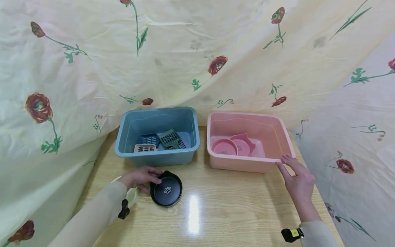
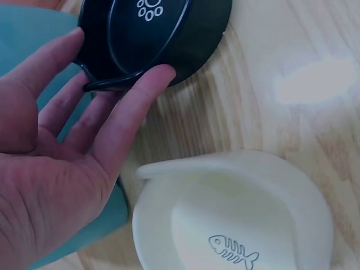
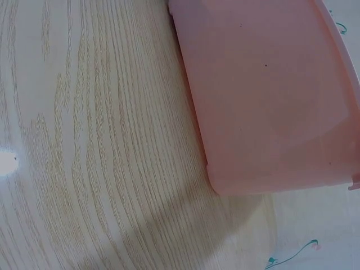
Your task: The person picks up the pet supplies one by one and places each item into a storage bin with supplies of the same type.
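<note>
Closest in, the pale wood-grain tabletop [image 1: 234,212] shows a bright streak of glare. A cream bowl [image 2: 242,208], marked inside with an outlined fish skeleton, sits partly beneath the person's left wrist. Just beyond it, in front of the blue bin, is a black cat-ear bowl [image 1: 166,195]: round, shallow and smooth, with a low wall, a pointed ear rising from its far edge and a white outlined paw print on its floor. The left grip [image 1: 141,177] is drawn nearly closed, pinching this bowl by its rim, digits on both sides of the wall.

To the right, the right grip [image 1: 299,180] is lightly closed on the near right corner of the pink bin [image 1: 240,165], holding its rim. Inside that bin lie a round pink bowl [image 1: 222,145] and a pink cat-ear bowl [image 1: 244,145], side by side. The blue bin [image 1: 163,159] holds several slotted scoops [image 1: 169,139], among them dark blue, green and beige ones. Farthest back hangs a cream cloth [image 1: 179,82] printed with red poppies.
</note>
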Tool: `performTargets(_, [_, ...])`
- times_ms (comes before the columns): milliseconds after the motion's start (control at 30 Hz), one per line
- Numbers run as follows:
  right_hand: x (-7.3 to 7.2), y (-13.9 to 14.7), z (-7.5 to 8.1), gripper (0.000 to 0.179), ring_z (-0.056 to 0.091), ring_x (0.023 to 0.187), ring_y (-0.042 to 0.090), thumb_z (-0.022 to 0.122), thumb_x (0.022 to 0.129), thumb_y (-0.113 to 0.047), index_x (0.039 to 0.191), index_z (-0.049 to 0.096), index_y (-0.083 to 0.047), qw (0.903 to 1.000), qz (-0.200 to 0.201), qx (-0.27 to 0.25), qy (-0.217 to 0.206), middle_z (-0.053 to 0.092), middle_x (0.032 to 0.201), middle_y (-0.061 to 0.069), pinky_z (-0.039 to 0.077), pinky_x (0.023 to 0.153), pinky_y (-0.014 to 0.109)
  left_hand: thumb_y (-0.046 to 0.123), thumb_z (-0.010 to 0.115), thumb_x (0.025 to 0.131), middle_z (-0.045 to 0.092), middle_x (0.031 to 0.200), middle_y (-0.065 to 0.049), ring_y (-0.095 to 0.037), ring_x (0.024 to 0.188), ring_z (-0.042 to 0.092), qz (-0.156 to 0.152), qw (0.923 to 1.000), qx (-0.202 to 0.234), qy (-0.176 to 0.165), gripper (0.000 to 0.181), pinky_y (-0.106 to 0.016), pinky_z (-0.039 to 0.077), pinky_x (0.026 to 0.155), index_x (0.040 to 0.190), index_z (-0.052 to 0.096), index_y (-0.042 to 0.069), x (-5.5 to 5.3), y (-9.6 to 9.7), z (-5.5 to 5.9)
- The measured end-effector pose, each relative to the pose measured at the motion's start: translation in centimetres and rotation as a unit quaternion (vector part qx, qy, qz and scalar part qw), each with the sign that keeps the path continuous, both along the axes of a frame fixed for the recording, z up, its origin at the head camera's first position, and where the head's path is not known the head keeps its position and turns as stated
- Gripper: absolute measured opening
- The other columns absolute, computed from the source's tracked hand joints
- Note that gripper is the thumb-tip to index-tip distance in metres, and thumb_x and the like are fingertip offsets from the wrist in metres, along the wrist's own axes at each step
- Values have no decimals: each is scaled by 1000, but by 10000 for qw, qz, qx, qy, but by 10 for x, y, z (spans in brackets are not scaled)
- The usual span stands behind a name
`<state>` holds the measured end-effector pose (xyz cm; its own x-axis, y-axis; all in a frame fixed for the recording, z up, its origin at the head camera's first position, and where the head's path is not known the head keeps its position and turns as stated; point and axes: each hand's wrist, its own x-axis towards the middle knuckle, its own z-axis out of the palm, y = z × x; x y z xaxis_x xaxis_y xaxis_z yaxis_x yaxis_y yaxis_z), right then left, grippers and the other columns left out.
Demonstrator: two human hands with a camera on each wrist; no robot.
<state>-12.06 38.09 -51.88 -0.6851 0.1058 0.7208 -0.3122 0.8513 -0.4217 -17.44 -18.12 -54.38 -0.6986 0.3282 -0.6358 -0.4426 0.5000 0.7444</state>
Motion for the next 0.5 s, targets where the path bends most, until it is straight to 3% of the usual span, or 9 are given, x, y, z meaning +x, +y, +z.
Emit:
performTargets(300, [0, -1, 0, 38, 50, 122, -24, 93, 73, 4, 109, 82, 2, 9999, -60, -59, 74, 78, 113, 22, 39, 114, 13, 2, 78, 94, 72, 127, -19, -27, 107, 70, 171, 9993, -179, 281, 45, -48, 67, 65, 137, 67, -3, 4, 8, -6])
performTargets(500, [0, -1, 0, 38, 48, 121, -26, 93, 74, 3, 110, 82, 2, 10000, -80, -48, 15, 78, 113, 22, 38, 113, 10, 1, 77, 93, 74, 125, -19, -27, 108, 71, 143, 9984, -396, 375, 42, -47, 66, 62, 135, 69, -2, 5, 14, -7])
